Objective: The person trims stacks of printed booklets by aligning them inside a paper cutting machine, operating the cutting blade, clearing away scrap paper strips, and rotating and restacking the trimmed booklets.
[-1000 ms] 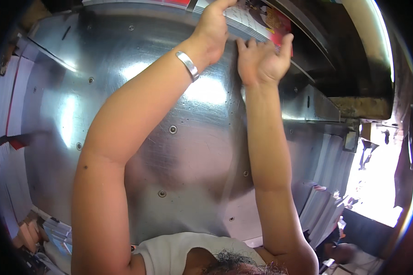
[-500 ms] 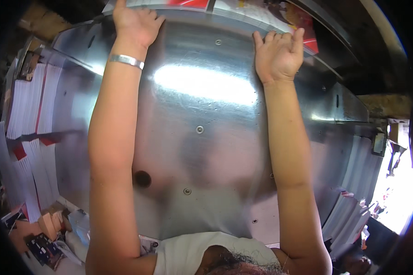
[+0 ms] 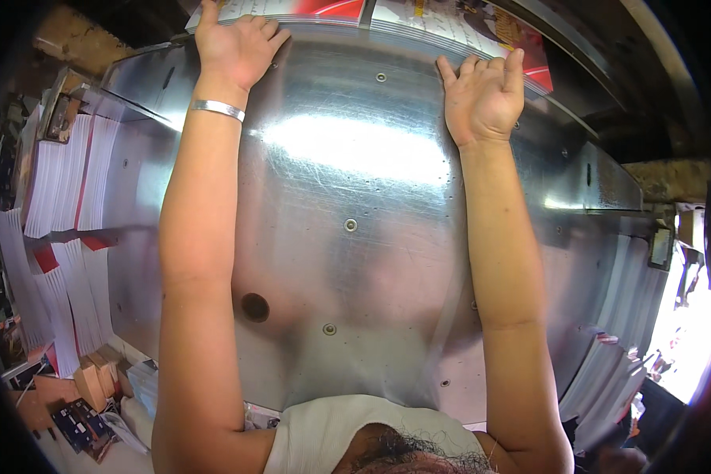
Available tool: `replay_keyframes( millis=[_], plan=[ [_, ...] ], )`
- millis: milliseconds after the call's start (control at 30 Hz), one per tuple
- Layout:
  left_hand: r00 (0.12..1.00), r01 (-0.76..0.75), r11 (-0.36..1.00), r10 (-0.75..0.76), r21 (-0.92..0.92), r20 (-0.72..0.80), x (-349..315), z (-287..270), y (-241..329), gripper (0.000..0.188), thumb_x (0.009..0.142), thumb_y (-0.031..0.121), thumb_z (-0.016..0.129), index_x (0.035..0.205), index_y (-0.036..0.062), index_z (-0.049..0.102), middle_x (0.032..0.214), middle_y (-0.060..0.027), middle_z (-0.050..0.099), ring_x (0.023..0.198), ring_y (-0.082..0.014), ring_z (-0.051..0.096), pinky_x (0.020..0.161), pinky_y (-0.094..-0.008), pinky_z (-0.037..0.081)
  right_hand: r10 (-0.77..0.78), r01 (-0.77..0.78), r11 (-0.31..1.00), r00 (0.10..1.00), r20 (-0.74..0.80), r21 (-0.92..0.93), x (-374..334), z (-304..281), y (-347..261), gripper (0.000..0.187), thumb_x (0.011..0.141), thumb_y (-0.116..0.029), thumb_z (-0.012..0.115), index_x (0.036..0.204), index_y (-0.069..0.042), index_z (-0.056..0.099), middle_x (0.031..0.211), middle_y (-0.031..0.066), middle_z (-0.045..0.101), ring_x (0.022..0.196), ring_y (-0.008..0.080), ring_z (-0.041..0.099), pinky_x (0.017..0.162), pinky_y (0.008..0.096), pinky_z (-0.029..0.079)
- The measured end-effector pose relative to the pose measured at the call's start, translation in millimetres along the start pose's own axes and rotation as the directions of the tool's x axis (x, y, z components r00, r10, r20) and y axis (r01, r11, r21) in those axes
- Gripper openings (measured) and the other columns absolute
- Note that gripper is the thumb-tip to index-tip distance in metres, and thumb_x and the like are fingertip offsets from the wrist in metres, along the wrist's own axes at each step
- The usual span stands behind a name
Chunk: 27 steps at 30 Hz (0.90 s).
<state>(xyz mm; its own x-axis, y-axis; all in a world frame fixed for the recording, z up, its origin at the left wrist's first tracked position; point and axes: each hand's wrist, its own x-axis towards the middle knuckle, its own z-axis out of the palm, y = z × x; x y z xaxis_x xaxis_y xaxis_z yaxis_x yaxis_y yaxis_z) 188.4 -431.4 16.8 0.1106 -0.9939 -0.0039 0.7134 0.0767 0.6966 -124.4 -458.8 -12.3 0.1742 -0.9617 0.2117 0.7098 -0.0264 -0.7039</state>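
Both my arms stretch far across a shiny metal table (image 3: 347,268). At its far side lie two stacks of printed sheets or booklets, the left stack (image 3: 292,11) white and red, the right stack (image 3: 426,28) with a colourful picture and a red corner. My left hand (image 3: 233,54), a silver band on its wrist, is at the near edge of the left stack, fingers apart. My right hand (image 3: 484,99) has its fingers spread at the near edge of the right stack. Neither hand appears to grip anything; the exact fingertip contact is hard to make out.
Tall piles of white paper (image 3: 65,174) with red strips stand along the left side. More paper stacks (image 3: 600,379) stand at the right. A dark round hole (image 3: 254,307) and several screws dot the metal surface. A dark machine bar (image 3: 577,55) crosses behind the right stack.
The view has shifted slightly, so a little more of both stacks shows. My hands stay at the stacks' near edges, in nearly the same pose.
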Motion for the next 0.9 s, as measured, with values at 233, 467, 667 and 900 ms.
replay_keyframes(
  millis=[233, 467, 667, 900],
  plan=[
    [1.0, -0.004, 1.0, 0.004, 0.009, 0.0, 0.7, -0.5, 0.5, 0.106, 0.098, 0.07, 0.03, 0.152, -0.0053, -0.02, 0.164, -0.0209, -0.02, 0.153, -0.0348, -0.015, 0.125, -0.0509, 0.001, -0.009, 0.009, 0.999, 1.0, -0.012, -0.038, -0.5, 4.9, -1.8, 0.11, 0.095, -0.063, 0.051, 0.155, -0.008, -0.023, 0.161, 0.0172, -0.032, 0.147, 0.0261, -0.035, 0.121, 0.0596, 0.0],
    [1.0, -0.017, 1.0, 0.017, 0.012, -0.021, -0.6, -2.0, -1.5, 0.107, 0.097, 0.07, 0.032, 0.153, -0.0052, -0.019, 0.164, -0.0209, -0.02, 0.153, -0.0354, -0.015, 0.125, -0.0507, 0.001, -0.026, 0.024, 0.997, 0.999, -0.035, -0.067, -5.7, 13.7, -3.2, 0.11, 0.095, -0.062, 0.052, 0.156, -0.007, -0.021, 0.162, 0.0169, -0.029, 0.148, 0.0256, -0.033, 0.121, 0.0596, -0.001],
    [1.0, -0.001, 1.0, 0.001, 0.027, 0.005, 1.2, -6.0, -2.8, 0.107, 0.097, 0.069, 0.034, 0.153, -0.0051, -0.018, 0.164, -0.0209, -0.019, 0.153, -0.0357, -0.014, 0.125, -0.051, 0.001, -0.029, 0.024, 0.998, 0.995, -0.092, -0.06, -5.1, 14.0, -1.1, 0.109, 0.095, -0.061, 0.053, 0.156, -0.005, -0.017, 0.165, 0.016, -0.021, 0.151, 0.0251, -0.027, 0.121, 0.0598, 0.001],
    [0.996, -0.027, 1.0, 0.028, 0.012, -0.082, 3.1, 5.1, -5.4, 0.108, 0.097, 0.069, 0.037, 0.153, -0.0047, -0.018, 0.164, -0.0209, -0.019, 0.153, -0.0348, -0.015, 0.125, -0.0517, 0.002, -0.071, 0.063, 0.996, 0.986, -0.153, -0.057, -5.5, 23.7, 2.1, 0.107, 0.096, -0.059, 0.053, 0.157, -0.004, -0.015, 0.165, 0.0159, -0.021, 0.151, 0.0237, -0.027, 0.121, 0.0599, 0.001]
  ],
)
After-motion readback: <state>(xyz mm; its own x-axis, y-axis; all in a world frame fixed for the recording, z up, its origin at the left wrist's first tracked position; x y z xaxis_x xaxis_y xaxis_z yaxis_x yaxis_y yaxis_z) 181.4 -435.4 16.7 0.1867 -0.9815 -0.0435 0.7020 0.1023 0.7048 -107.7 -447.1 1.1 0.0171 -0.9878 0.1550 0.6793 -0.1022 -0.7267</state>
